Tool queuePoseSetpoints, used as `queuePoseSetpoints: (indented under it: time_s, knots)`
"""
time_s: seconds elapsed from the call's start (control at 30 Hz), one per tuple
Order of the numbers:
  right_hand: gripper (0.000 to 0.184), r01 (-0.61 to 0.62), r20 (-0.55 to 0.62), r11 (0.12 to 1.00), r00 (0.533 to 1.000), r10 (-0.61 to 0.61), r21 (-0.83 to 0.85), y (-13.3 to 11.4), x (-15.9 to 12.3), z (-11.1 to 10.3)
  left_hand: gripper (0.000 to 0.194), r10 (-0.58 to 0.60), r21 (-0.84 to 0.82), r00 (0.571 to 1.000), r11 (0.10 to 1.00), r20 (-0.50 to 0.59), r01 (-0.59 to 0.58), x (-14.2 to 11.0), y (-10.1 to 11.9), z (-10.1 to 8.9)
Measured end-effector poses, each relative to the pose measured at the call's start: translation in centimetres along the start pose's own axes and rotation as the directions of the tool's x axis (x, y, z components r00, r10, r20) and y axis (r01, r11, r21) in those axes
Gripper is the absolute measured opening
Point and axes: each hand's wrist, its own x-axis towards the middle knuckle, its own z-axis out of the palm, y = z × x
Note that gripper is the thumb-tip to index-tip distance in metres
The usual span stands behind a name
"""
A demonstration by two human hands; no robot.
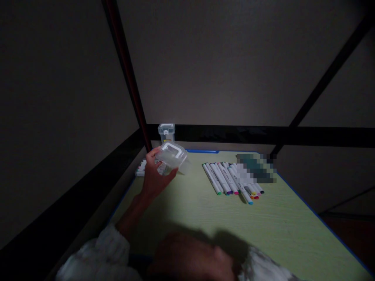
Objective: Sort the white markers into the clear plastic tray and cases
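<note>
My left hand is raised above the left part of the table, its thumb and fingers gripping a clear plastic container by its sides. The container is tilted and see-through, with a rounded top outline; whether it is a box or only a lid I cannot tell. Low in the view, near the table's front edge, my right hand shows its blurred back, and its fingers are hidden. To the right of the held container, several white markers with coloured ends lie side by side on the table.
A clear lidded box with a clasp stands at the back left. Beside my left hand, more markers lie in a clear case. A blurred-out dark green item sits at the back right. The pale green table has blue edges, with walls behind and left.
</note>
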Motion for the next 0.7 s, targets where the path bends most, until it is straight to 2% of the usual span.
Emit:
queuePoseSetpoints:
  time_s: [0.03, 0.07, 0.13, 0.2, 0.23, 0.27, 0.37, 0.5, 0.63, 0.67, 0.7]
  knots:
    - [0.02, 0.094, 0.112, 0.996, 0.989, -0.094, 0.009, -0.9, 0.7, -2.0, 0.068, 0.027, 0.014, 1.0, 1.0, 0.01, -0.027, -0.3, -0.2, 0.4]
    - [0.031, 0.13, 0.149, 0.991, 0.981, -0.129, -0.003, -1.6, 1.5, -3.9, 0.069, 0.057, 0.026, 0.998, 0.998, 0.016, -0.057, -0.6, -0.4, 0.8]
    - [0.043, 0.146, 0.128, 0.986, 0.982, -0.135, -0.078, -2.1, 2.8, -7.1, 0.072, 0.124, 0.032, 0.992, 0.992, 0.011, -0.124, -1.1, -0.9, 1.6]
    - [0.04, 0.077, -0.04, 0.993, 0.996, -0.081, -0.086, -1.6, 3.7, -9.3, 0.074, 0.186, 0.016, 0.983, 0.983, -0.016, -0.185, -1.5, -1.4, 2.4]
    - [0.036, 0.027, -0.147, 0.999, 0.989, -0.031, -0.028, -1.0, 4.0, -10.0, 0.075, 0.206, 0.006, 0.978, 0.978, -0.027, -0.206, -1.6, -1.6, 2.7]
    - [0.031, -0.034, -0.27, 0.998, 0.962, 0.046, 0.049, -0.3, 4.2, -10.6, 0.077, 0.235, -0.004, 0.971, 0.972, -0.042, -0.236, -1.8, -1.8, 3.1]
    - [0.023, -0.101, -0.433, 0.988, 0.89, 0.144, 0.121, 2.0, 4.5, -11.7, 0.078, 0.273, 0.025, 0.959, 0.962, -0.074, -0.272, -2.2, -2.0, 4.1]
    - [0.016, -0.134, -0.518, 0.955, 0.816, 0.257, 0.263, 4.1, 4.8, -12.4, 0.077, 0.369, 0.116, 0.921, 0.927, -0.124, -0.355, -2.8, -2.3, 5.3]
    - [0.035, -0.147, -0.487, 0.887, 0.791, 0.371, 0.437, 5.0, 5.2, -12.1, 0.077, 0.411, 0.142, 0.9, 0.909, -0.142, -0.392, -3.8, -3.1, 6.2]
    - [0.039, -0.148, -0.455, 0.848, 0.79, 0.411, 0.51, 5.1, 5.2, -11.9, 0.077, 0.414, 0.146, 0.9, 0.907, -0.141, -0.394, -4.1, -3.3, 6.4]
    - [0.043, -0.142, -0.391, 0.76, 0.789, 0.474, 0.634, 5.3, 5.3, -11.7, 0.077, 0.415, 0.152, 0.9, 0.906, -0.132, -0.395, -4.4, -3.6, 6.6]
